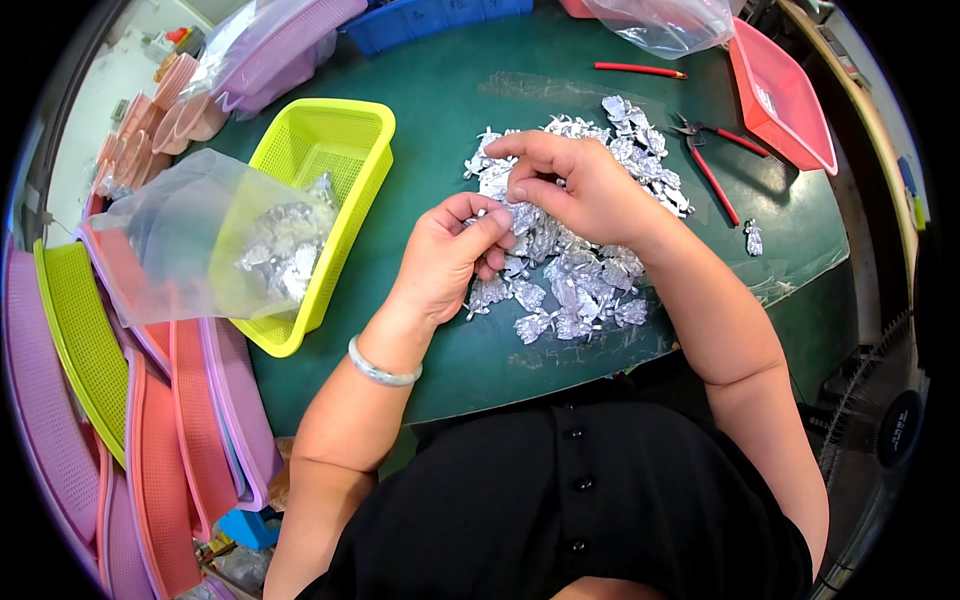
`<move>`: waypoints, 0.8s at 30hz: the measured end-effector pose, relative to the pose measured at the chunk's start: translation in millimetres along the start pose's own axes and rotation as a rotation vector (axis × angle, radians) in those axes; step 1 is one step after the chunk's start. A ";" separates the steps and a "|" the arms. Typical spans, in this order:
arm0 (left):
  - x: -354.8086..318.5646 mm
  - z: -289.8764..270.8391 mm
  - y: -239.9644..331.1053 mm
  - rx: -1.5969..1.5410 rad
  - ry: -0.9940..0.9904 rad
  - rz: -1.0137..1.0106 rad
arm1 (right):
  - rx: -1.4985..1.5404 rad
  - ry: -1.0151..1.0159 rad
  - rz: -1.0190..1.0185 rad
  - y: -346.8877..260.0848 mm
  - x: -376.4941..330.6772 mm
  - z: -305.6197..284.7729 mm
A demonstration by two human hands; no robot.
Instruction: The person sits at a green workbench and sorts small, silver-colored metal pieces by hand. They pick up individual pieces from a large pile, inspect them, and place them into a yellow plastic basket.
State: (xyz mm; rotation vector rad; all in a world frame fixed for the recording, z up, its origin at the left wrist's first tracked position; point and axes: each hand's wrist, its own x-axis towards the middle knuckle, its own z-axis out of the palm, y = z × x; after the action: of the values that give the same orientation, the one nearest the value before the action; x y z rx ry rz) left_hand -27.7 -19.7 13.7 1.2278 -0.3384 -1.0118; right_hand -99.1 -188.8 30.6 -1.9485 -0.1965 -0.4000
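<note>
I see a heap of small silvery cast-metal pieces (580,270) spread across the middle of the dark green tabletop (450,110), and both of my hands are working at its near-left edge. My left hand (450,255) is curled nearly closed, thumb pressed toward the fingers, pinching one of the pieces from the heap. My right hand (570,180) hovers over it, fingers bent and drawn together, its tips on the same piece or one just beside it; I cannot tell which. Left of the heap stands a lime-green perforated plastic basket (320,150), with a clear plastic bag (200,240) partly filled with more silvery pieces lying across it. To the right, red-handled pliers (710,165) lie near the heap, with one stray silvery piece (754,238) just beyond them.
</note>
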 end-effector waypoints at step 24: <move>1.4 -1.8 -1.6 -0.249 -0.063 -0.037 | 0.359 0.051 0.299 -0.2 5.3 -5.5</move>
State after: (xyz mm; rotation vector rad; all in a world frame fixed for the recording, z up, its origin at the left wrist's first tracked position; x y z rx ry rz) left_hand -26.3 -19.6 11.2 0.9824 -0.2312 -1.0918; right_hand -95.3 -194.0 34.7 -1.5802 0.0556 -0.1997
